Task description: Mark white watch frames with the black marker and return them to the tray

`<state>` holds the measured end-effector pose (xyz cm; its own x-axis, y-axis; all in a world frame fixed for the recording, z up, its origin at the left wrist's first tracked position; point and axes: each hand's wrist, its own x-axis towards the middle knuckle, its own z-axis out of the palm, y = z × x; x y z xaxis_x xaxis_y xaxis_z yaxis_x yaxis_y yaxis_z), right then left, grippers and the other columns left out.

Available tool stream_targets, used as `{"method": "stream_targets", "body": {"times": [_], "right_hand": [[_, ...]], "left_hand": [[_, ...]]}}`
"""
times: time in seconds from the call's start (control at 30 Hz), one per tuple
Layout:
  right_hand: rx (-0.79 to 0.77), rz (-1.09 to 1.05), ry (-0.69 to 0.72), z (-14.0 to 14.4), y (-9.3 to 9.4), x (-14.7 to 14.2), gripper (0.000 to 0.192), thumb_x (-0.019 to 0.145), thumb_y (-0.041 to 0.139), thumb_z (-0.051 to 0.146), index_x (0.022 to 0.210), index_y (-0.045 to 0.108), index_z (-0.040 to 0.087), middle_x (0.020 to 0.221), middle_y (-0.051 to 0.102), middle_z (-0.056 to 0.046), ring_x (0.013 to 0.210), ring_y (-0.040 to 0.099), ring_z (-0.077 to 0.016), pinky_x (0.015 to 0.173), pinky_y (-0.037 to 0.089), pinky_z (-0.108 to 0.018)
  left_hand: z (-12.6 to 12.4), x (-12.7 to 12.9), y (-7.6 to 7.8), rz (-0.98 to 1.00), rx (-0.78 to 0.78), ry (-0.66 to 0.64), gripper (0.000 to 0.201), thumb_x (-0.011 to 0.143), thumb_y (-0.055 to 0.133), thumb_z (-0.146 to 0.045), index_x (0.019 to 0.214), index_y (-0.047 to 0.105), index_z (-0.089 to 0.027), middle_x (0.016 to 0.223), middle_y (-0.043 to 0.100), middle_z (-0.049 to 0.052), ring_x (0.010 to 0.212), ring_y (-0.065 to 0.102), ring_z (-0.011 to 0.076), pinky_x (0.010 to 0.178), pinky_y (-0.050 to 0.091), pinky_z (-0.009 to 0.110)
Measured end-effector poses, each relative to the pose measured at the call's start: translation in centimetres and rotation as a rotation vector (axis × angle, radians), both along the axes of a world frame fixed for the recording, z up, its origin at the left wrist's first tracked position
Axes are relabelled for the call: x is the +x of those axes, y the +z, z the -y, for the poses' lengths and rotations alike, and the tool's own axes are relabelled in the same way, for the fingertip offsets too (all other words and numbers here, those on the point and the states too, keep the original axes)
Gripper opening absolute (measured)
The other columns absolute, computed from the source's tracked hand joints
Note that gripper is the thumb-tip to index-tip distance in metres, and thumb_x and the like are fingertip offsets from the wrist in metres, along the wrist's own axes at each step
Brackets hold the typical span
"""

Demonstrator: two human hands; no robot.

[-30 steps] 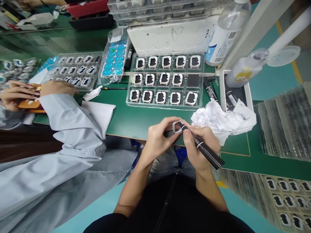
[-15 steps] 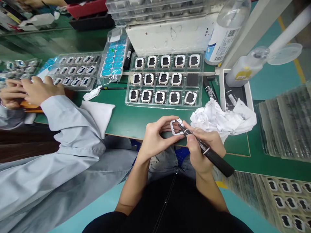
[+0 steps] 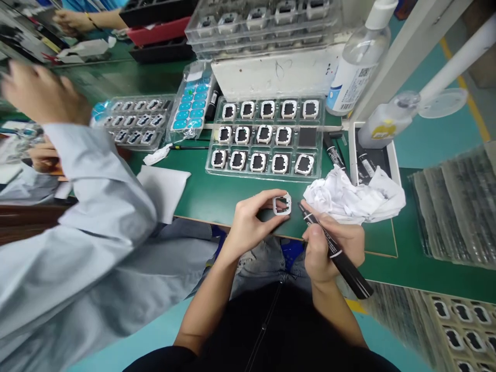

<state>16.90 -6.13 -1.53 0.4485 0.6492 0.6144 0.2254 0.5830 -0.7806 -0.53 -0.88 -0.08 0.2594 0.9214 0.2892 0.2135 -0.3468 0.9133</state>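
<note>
Between thumb and fingers, my left hand (image 3: 253,219) holds a white watch case frame (image 3: 275,205) with a dark-edged opening, just above the table's front edge. My right hand (image 3: 335,243) grips a black marker pen (image 3: 341,261), its tip pointing up and left. A small gap separates the pen tip from the frame. Beyond my hands lies a clear plastic tray (image 3: 263,175) with rows of similar white frames; one pocket in its middle row, at the right, holds no frame. A crumpled white cloth (image 3: 354,199) is beside my right hand.
A co-worker's sleeve (image 3: 96,175) and raised hand (image 3: 46,95) are at the left. A clear bottle (image 3: 354,72) and a smaller bottle (image 3: 387,121) stand at the back right. Stacked trays (image 3: 457,206) sit at the right. A folded white cloth (image 3: 165,188) lies left of my hands.
The marker tip has drawn back from the watch case frame, to the right. The frame has turned to face the camera more. The co-worker's hand has lifted up and left.
</note>
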Motion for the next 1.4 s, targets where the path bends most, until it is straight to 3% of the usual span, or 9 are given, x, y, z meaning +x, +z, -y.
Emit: {"method": "stream_targets", "body": {"times": [0.1,0.23,0.4,0.57,0.7,0.9,1.1,1.23,1.4], "right_hand": [[0.068,0.011,-0.044,0.0,-0.5,0.1,0.025,0.105,0.082,0.016,0.126,0.071,0.024,0.116,0.089,-0.012,0.095,0.092,-0.0337,0.083,0.08,-0.048],[0.087,-0.001,-0.021,0.0,-1.1,-0.1,0.023,0.106,0.08,0.015,0.126,0.072,0.023,0.104,0.088,-0.009,0.084,0.089,-0.0297,0.076,0.078,-0.045],[0.033,0.044,-0.068,0.1,-1.3,-0.3,0.013,0.109,0.081,0.02,0.119,0.073,0.023,0.094,0.084,-0.004,0.081,0.087,-0.0272,0.076,0.076,-0.043],[0.021,0.07,-0.074,0.1,-1.6,0.1,0.013,0.108,0.084,0.02,0.118,0.075,0.022,0.092,0.083,-0.003,0.083,0.089,-0.0282,0.077,0.077,-0.042],[0.01,0.084,-0.089,0.0,-2.0,0.4,0.013,0.106,0.086,0.022,0.115,0.076,0.022,0.091,0.083,-0.003,0.08,0.089,-0.0279,0.074,0.076,-0.04],[0.03,0.092,-0.076,-0.1,-2.2,0.4,0.013,0.107,0.086,0.022,0.115,0.076,0.021,0.097,0.085,-0.004,0.077,0.087,-0.0253,0.069,0.074,-0.037],[0.017,0.088,-0.064,-0.1,-2.8,0.5,0.016,0.105,0.088,0.021,0.116,0.077,0.021,0.098,0.085,-0.005,0.084,0.089,-0.0278,0.076,0.076,-0.041],[0.0,0.091,-0.067,-0.1,-3.2,0.6,0.015,0.105,0.089,0.023,0.114,0.076,0.021,0.094,0.084,-0.004,0.086,0.089,-0.0294,0.077,0.077,-0.044],[0.018,0.098,-0.086,-0.2,-3.2,1.0,0.018,0.101,0.092,0.021,0.112,0.078,0.02,0.093,0.084,-0.004,0.08,0.089,-0.0285,0.074,0.077,-0.041]], "left_hand": [[-1.4,-0.4,1.0,-0.016,0.076,0.04,0.049,0.096,0.101,-0.035,0.14,0.083,-0.025,0.134,0.084,0.01,0.106,0.085,0.0205,0.092,0.075,0.03],[-7.3,0.3,4.3,-0.176,0.268,0.153,0.048,0.101,0.094,-0.051,0.139,0.083,-0.025,0.135,0.077,0.01,0.103,0.076,0.0196,0.076,0.066,0.026],[-15.8,4.8,7.0,-0.589,0.37,0.046,0.046,0.109,0.08,-0.046,0.147,0.079,-0.019,0.145,0.077,0.015,0.136,0.07,0.0359,0.125,0.059,0.054],[-18.9,7.5,6.2,-0.801,0.359,-0.061,0.06,0.105,0.084,-0.042,0.158,0.074,-0.016,0.161,0.068,0.022,0.152,0.061,0.0449,0.135,0.051,0.06],[-21.0,4.0,6.8,-0.707,0.366,0.149,0.042,0.113,0.071,-0.037,0.149,0.078,-0.018,0.152,0.075,0.018,0.146,0.067,0.0387,0.131,0.054,0.055],[-25.6,-4.9,8.1,-0.783,-0.009,0.575,0.023,0.102,0.078,-0.017,0.123,0.082,-0.011,0.145,0.081,0.023,0.143,0.073,0.0382,0.125,0.054,0.053],[-27.8,-7.0,7.5,-0.726,-0.036,0.521,0.026,0.081,0.093,-0.011,0.103,0.082,-0.017,0.114,0.087,0.017,0.133,0.078,0.0422,0.119,0.059,0.052],[-27.9,-6.6,7.4,-0.664,0.022,0.526,0.023,0.082,0.089,-0.006,0.097,0.076,-0.019,0.108,0.085,0.015,0.124,0.079,0.0401,0.116,0.061,0.053],[-23.5,-4.5,7.1,-0.201,0.127,0.454,0.032,0.1,0.075,-0.01,0.129,0.073,-0.023,0.093,0.079,0.004,0.097,0.083,0.0256,0.098,0.069,0.042]]}}
